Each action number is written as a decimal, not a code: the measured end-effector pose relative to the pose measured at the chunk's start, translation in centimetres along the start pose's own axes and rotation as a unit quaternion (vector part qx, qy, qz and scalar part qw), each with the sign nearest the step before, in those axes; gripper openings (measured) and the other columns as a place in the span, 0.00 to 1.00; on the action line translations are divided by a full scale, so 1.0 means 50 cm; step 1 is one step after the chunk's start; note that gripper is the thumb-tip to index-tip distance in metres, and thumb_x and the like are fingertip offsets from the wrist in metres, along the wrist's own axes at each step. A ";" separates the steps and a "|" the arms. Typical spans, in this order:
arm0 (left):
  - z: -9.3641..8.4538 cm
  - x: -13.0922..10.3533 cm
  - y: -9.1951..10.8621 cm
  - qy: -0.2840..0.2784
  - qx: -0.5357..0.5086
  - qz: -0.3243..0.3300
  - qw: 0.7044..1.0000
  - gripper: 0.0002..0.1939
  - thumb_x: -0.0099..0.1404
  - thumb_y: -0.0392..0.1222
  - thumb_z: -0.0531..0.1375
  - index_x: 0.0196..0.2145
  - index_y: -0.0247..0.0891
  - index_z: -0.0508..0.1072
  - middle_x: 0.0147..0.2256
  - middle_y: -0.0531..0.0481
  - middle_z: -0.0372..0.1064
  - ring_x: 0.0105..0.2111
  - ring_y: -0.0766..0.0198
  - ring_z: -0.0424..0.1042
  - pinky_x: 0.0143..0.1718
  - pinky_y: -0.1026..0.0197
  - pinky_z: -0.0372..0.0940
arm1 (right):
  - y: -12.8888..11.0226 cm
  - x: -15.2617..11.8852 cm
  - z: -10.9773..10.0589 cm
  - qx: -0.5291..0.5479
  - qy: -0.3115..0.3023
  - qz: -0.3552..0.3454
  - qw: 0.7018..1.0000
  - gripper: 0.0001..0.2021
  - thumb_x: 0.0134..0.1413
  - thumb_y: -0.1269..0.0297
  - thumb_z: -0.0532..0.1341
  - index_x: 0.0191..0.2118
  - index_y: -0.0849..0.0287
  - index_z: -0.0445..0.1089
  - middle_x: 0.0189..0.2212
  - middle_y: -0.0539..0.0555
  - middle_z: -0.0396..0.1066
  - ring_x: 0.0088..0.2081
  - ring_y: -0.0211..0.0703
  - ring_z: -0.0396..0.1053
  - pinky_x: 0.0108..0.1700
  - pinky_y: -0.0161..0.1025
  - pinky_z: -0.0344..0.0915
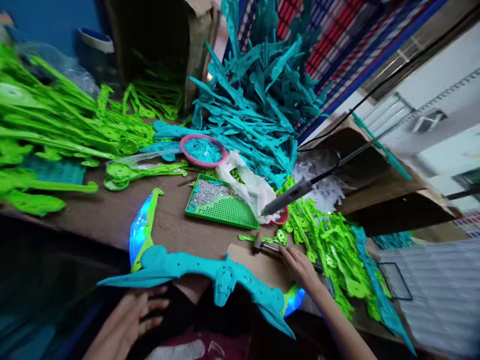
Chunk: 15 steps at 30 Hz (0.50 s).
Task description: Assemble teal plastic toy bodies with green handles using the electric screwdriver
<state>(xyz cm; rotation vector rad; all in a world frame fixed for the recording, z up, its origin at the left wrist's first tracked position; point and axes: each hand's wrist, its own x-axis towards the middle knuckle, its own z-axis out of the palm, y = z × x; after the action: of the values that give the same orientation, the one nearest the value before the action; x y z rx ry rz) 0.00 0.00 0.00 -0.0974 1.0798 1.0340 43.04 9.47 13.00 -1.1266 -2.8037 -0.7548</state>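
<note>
A winged teal plastic piece [225, 276] with green and glowing blue arms [142, 227] lies across the table's near edge. Just below its left part is my left hand [140, 312], fingers spread and apart, holding nothing. My right hand [300, 265] is closed on the handle of a small hammer [268, 248], whose head points left beyond the teal piece. Under the hammer lies a flat brown board [243, 256]. A small green part [279, 237] sits just behind the hammer head.
A green tray [225, 215] with small metal bits stands mid-table, near a pink bowl [202, 151] of teal pieces. Green parts [67, 120] heap at left and right, teal parts [255, 110] at the back. A grey hanging tool [288, 197] points down beside the tray.
</note>
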 end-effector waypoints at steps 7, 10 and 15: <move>0.048 -0.016 0.052 0.052 0.005 0.154 0.987 0.20 0.50 0.55 0.72 0.33 0.39 0.76 0.41 0.47 0.78 0.55 0.46 0.71 0.42 0.55 0.77 | -0.088 0.191 -0.014 0.174 0.073 -0.014 0.982 0.14 0.66 0.65 0.57 0.54 0.63 0.69 0.39 0.61 0.74 0.42 0.49 0.71 0.45 0.46 0.70; 0.052 -0.040 0.047 0.059 0.032 0.163 0.984 0.20 0.51 0.54 0.72 0.35 0.39 0.77 0.44 0.47 0.78 0.56 0.44 0.70 0.46 0.50 0.76 | -0.217 0.345 -0.033 0.385 0.023 0.039 0.922 0.15 0.68 0.60 0.55 0.53 0.63 0.69 0.43 0.61 0.72 0.43 0.45 0.70 0.46 0.41 0.70; 0.033 -0.072 0.032 0.071 0.048 0.129 0.988 0.24 0.50 0.57 0.71 0.43 0.44 0.78 0.48 0.49 0.78 0.58 0.42 0.68 0.56 0.43 0.70 | -0.385 0.505 0.001 0.476 -0.156 0.043 0.864 0.21 0.67 0.49 0.55 0.38 0.63 0.73 0.33 0.56 0.73 0.36 0.43 0.71 0.37 0.36 0.67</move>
<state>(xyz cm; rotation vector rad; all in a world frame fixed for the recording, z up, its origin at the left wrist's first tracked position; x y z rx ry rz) -0.33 -0.60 4.23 0.0482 1.2950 1.2178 11.78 13.80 9.81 -1.1631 -2.6738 0.8401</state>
